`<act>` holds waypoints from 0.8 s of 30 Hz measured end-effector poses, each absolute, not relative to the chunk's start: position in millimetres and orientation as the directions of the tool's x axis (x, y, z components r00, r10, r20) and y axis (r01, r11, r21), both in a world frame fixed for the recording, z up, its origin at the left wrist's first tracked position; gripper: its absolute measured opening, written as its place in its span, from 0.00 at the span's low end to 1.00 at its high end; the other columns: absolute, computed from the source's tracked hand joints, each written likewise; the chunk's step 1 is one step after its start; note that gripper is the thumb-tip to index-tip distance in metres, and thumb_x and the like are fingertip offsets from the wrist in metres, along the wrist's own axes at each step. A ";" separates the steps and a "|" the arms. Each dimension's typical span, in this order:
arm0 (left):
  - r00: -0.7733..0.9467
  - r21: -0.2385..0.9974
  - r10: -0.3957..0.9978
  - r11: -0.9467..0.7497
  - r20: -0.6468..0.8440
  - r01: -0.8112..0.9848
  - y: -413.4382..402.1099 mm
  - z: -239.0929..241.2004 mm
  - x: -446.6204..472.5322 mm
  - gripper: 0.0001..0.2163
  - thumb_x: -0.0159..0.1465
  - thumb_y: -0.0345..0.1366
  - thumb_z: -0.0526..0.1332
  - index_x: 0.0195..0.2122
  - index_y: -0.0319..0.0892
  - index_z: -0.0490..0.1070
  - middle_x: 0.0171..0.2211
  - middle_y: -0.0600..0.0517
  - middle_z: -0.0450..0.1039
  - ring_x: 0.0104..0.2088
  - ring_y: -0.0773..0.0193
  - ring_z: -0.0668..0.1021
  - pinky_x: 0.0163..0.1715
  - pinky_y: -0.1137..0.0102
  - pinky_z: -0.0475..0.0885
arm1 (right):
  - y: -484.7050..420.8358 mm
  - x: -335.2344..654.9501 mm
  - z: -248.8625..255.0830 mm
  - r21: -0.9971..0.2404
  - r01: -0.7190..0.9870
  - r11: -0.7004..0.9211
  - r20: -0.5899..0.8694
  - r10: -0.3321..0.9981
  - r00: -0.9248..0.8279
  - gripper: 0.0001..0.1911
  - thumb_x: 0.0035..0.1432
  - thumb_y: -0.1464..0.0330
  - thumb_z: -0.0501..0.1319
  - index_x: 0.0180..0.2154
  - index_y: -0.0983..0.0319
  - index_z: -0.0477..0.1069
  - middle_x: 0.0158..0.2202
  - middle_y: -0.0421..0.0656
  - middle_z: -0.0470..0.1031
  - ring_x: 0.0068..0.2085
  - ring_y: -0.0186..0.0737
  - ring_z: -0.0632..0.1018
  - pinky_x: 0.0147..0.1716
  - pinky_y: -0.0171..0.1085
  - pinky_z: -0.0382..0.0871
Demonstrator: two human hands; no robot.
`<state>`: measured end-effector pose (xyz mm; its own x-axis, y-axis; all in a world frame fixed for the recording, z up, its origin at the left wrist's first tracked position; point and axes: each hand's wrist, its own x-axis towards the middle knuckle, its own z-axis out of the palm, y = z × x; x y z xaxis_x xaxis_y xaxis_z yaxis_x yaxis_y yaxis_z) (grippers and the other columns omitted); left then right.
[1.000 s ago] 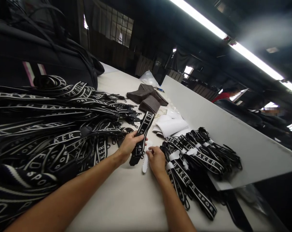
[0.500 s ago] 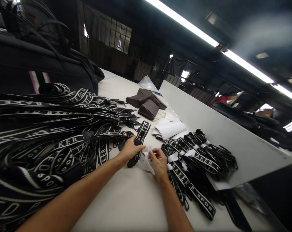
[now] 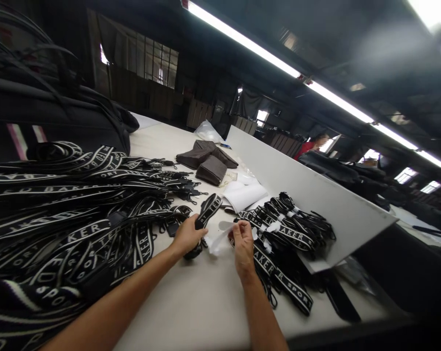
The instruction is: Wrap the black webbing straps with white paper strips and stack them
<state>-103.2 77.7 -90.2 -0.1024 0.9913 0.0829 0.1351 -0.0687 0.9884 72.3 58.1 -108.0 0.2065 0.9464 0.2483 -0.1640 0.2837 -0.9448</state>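
Note:
My left hand (image 3: 188, 237) is closed around the middle of a folded black-and-white lettered strap (image 3: 210, 208), whose looped end stands up above the fingers. A thin white paper strip (image 3: 219, 239) stretches between the strap and my right hand (image 3: 244, 243), which pinches its end between thumb and fingers. Left of my arms lies a large heap of loose straps (image 3: 70, 214) with black clips at their ends. Beside my right hand are several folded straps (image 3: 289, 234) with white bands around their middles.
Dark brown pouches (image 3: 211, 169) and white paper sheets (image 3: 244, 194) lie farther back on the table (image 3: 191, 302). A white upright board (image 3: 300, 180) borders the right side. A large black bag (image 3: 59, 117) stands at the left. A person in red (image 3: 308, 146) is beyond the board.
My right hand has drawn away from the left, so the white strip now shows stretched between them. The looped strap leans more to the right. The whole view has shifted.

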 end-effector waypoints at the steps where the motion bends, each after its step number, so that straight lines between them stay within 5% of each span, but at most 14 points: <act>1: -0.126 0.988 0.988 -0.075 0.093 0.137 77.6 -87.8 -104.2 0.15 0.45 0.32 0.71 0.34 0.41 0.73 0.31 0.49 0.77 0.36 0.55 0.78 0.33 0.70 0.70 | 53.3 75.1 -104.5 -0.937 -0.205 0.284 0.237 0.944 0.229 0.18 0.56 0.54 0.64 0.36 0.58 0.61 0.30 0.35 0.68 0.30 0.31 0.72 0.33 0.31 0.68; 4: -0.057 0.988 0.992 -0.103 0.110 0.114 69.3 -73.0 -103.2 0.11 0.54 0.42 0.67 0.31 0.41 0.71 0.25 0.50 0.74 0.25 0.62 0.74 0.25 0.73 0.67 | 33.1 82.7 -94.5 -0.914 -0.329 0.238 0.164 0.957 0.239 0.20 0.53 0.53 0.66 0.36 0.57 0.60 0.35 0.37 0.72 0.30 0.33 0.76 0.33 0.34 0.72; 7: 0.126 0.995 0.989 -0.082 0.075 0.050 51.8 -54.5 -98.8 0.20 0.62 0.53 0.57 0.30 0.39 0.70 0.20 0.52 0.70 0.18 0.67 0.68 0.17 0.75 0.62 | 11.6 91.6 -86.1 -0.892 -0.397 0.216 0.142 0.968 0.207 0.18 0.51 0.56 0.69 0.35 0.58 0.65 0.41 0.40 0.74 0.33 0.34 0.78 0.38 0.37 0.74; 13: 0.426 0.998 0.904 -0.003 0.030 -0.065 12.0 -30.2 -83.1 0.23 0.63 0.56 0.55 0.35 0.38 0.72 0.30 0.45 0.75 0.25 0.66 0.72 0.22 0.75 0.67 | -17.9 116.3 -71.4 -0.911 -0.294 0.288 0.230 0.949 0.217 0.10 0.45 0.66 0.73 0.27 0.63 0.75 0.43 0.45 0.75 0.45 0.40 0.76 0.48 0.36 0.70; 16: 0.603 0.995 0.797 0.085 -0.037 -0.050 -9.5 -29.0 -66.7 0.20 0.63 0.54 0.58 0.38 0.38 0.72 0.33 0.44 0.77 0.27 0.67 0.73 0.25 0.76 0.67 | -28.8 125.6 -65.1 -0.915 -0.241 0.325 0.283 0.940 0.192 0.13 0.50 0.64 0.70 0.38 0.62 0.78 0.44 0.46 0.76 0.46 0.44 0.76 0.47 0.39 0.71; 20: 0.698 0.979 0.709 0.195 -0.103 -0.054 -31.5 -40.4 -42.3 0.20 0.62 0.52 0.61 0.45 0.40 0.68 0.33 0.45 0.77 0.27 0.65 0.75 0.26 0.75 0.66 | -42.3 136.7 -57.5 -0.926 -0.074 0.369 0.348 0.915 0.203 0.42 0.50 0.64 0.70 0.64 0.60 0.57 0.53 0.48 0.73 0.45 0.43 0.77 0.47 0.39 0.71; 24: 0.657 0.958 0.742 0.267 -0.137 -0.101 -37.4 -56.8 -29.0 0.27 0.61 0.52 0.62 0.55 0.43 0.60 0.33 0.45 0.78 0.26 0.64 0.76 0.25 0.74 0.67 | -53.6 146.9 -55.6 -0.944 0.096 0.317 0.324 0.942 0.081 0.55 0.50 0.71 0.68 0.69 0.58 0.36 0.47 0.43 0.76 0.41 0.39 0.77 0.48 0.38 0.71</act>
